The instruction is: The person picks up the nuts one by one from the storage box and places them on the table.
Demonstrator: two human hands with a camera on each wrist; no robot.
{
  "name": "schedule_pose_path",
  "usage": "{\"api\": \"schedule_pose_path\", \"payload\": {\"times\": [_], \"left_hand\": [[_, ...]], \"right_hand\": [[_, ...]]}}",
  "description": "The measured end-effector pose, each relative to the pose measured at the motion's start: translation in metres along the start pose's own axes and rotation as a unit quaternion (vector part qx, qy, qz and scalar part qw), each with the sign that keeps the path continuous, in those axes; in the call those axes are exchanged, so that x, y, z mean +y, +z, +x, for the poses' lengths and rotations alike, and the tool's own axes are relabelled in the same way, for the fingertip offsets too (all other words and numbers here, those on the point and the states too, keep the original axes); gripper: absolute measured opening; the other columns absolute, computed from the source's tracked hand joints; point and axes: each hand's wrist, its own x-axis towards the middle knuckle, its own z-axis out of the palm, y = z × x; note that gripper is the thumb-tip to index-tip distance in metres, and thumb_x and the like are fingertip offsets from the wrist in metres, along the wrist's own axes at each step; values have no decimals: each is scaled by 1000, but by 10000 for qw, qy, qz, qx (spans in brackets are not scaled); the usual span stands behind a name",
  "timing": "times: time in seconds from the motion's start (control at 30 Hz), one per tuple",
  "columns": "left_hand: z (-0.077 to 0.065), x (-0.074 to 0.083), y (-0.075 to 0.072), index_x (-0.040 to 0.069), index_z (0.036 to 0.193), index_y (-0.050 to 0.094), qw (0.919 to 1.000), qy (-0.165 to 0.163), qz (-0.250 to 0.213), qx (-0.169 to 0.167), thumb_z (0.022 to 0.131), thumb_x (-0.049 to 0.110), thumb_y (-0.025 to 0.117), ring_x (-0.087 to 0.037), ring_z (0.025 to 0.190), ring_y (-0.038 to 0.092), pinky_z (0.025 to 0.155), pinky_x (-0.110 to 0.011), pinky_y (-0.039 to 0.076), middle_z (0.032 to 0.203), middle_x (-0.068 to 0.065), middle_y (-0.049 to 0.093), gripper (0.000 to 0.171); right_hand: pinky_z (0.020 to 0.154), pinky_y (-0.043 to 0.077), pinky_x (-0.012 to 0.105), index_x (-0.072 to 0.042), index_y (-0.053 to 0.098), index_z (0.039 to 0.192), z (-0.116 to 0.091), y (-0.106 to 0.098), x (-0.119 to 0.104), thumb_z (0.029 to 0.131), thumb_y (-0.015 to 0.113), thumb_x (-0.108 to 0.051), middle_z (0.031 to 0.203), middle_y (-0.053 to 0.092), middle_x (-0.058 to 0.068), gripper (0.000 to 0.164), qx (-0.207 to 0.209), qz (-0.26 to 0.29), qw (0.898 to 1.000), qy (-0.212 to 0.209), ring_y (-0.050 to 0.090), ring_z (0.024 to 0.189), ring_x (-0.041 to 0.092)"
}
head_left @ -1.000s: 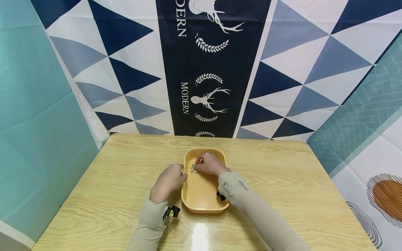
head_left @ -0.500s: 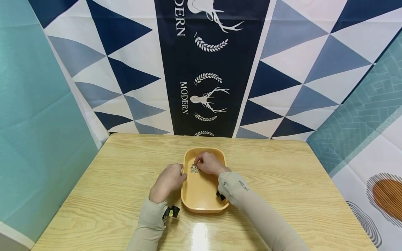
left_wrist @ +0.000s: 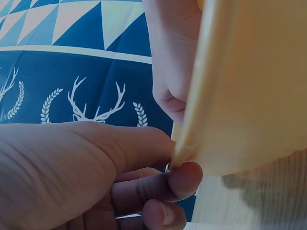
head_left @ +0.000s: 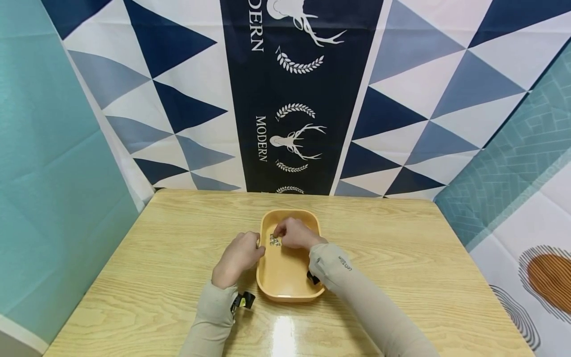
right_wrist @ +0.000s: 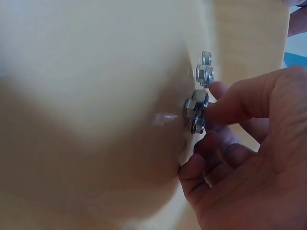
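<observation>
A yellow-orange plastic basin (head_left: 285, 285) rests on the table. My left hand (head_left: 241, 258) grips its left rim; in the left wrist view, the thumb and curled fingers (left_wrist: 184, 179) pinch the rim. Several small silver flange nuts (head_left: 274, 241) lie inside the basin, toward its far left. Over that cluster my right hand (head_left: 296, 233) reaches down with bent fingers. From the right wrist, the thumb (right_wrist: 240, 100) meets the lower flange nuts (right_wrist: 195, 110), while other flange nuts (right_wrist: 205, 69) lie just beyond. Whether a nut is pinched is unclear.
The wooden table (head_left: 401, 258) extends on both sides of the basin. Behind it hangs a patterned cloth (head_left: 294, 148), with a teal cloth (head_left: 67, 173) at the left. A black wrist device (head_left: 243, 301) sits beside the left sleeve.
The right fingers have shifted slightly left over the flange nuts, and the nuts' grouping has changed a little. The left hand keeps its hold on the basin rim.
</observation>
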Motion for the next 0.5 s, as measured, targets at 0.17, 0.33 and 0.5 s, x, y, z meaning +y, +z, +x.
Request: {"api": "schedule_pose_path", "payload": {"times": [0.17, 0.33, 0.5], "left_hand": [[0, 1, 1, 5, 101, 70, 9999, 27, 94, 25, 98, 11, 61, -14, 54, 53, 52, -28, 43, 62, -1, 57, 11], [0, 1, 1, 5, 97, 70, 9998, 105, 156, 86, 97, 10, 62, -15, 54, 51, 53, -28, 42, 62, -1, 56, 10], [-1, 1, 0, 6, 94, 69, 9997, 133, 191, 121, 97, 10, 62, -15, 54, 51, 52, -28, 41, 62, -2, 55, 9]], "right_hand": [[71, 46, 22, -13, 79, 88, -1, 1, 1, 69, 60, 7, 82, 71, -2, 33, -51, -34, 10000, 9, 55, 75, 9], [69, 44, 23, -14, 78, 88, -1, 1, 1, 66, 59, 6, 79, 66, -4, 36, -68, -24, 10000, 30, 53, 75, 10], [67, 43, 22, -14, 78, 86, -1, 1, 0, 72, 64, 3, 77, 66, -5, 27, -80, -8, 10000, 4, 53, 72, 9]]}}
